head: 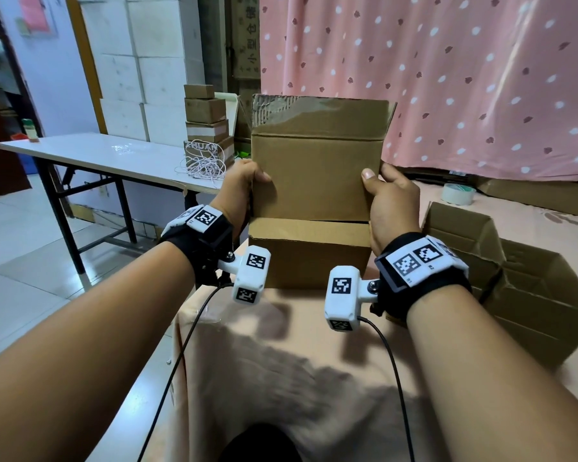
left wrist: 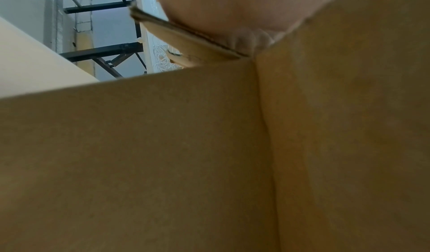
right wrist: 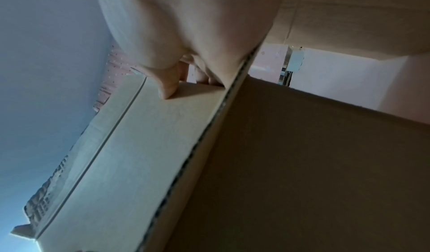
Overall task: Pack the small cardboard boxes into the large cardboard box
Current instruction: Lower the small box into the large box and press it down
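I hold a brown cardboard box (head: 317,171) upright in front of me, above the cloth-covered table (head: 281,345). My left hand (head: 247,181) grips its left edge and my right hand (head: 381,188) grips its right edge, thumbs on the near face. A flap (head: 309,251) hangs down from the box's underside. In the left wrist view the cardboard (left wrist: 163,145) fills the picture under my palm (left wrist: 232,7). In the right wrist view my fingers (right wrist: 170,86) press on the box's side panel (right wrist: 139,154). A stack of small cardboard boxes (head: 206,118) stands far back left.
Another cardboard box (head: 514,288) lies open on the cloth at the right. A roll of tape (head: 458,194) sits behind it. A white folding table (head: 90,155) at the left carries a tangle of white string (head: 202,166). A pink dotted curtain (head: 447,78) hangs behind.
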Motion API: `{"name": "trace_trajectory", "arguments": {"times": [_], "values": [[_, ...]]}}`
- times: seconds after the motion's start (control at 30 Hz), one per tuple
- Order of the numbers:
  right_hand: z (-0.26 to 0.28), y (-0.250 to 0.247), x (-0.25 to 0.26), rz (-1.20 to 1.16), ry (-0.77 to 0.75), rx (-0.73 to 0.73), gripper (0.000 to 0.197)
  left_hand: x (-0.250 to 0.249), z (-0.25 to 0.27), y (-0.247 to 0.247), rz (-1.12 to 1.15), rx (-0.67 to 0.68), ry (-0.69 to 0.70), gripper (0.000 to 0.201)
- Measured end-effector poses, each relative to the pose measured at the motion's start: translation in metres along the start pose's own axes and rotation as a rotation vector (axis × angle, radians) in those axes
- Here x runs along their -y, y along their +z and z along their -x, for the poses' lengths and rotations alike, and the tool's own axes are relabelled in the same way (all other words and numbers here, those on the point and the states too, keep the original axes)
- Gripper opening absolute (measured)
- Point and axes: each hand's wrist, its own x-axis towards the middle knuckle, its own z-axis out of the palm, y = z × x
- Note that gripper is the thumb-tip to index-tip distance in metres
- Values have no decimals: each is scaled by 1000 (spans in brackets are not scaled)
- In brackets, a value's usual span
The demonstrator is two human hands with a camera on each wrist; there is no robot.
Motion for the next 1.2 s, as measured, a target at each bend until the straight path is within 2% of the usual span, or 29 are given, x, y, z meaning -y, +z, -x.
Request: {"name": "trace_trajectory", "arguments": {"times": [0.07, 0.13, 0.3, 0.47, 0.83, 1.07, 1.2], "values": [[4, -3, -2, 25, -8, -78, 21, 1, 0, 0, -19, 21, 17, 48], [8, -8, -5, 61, -39, -85, 21, 1, 2, 2, -38, 31, 22, 55], [11, -7, -5, 135, -44, -102, 21, -1, 6, 4, -34, 42, 20, 59], [16, -4, -6, 199, -102, -118, 20, -5, 4, 8, -69, 9, 89, 100], [22, -2, -3, 368, -195, -144, 15, -3, 7, 7, -94, 23, 80, 97], [26, 1, 0, 429, -194, -168, 26, 0, 9, 8, -116, 99, 135, 97], [28, 3, 1, 438, -186, -157, 26, 3, 8, 7, -116, 97, 142, 77]]}}
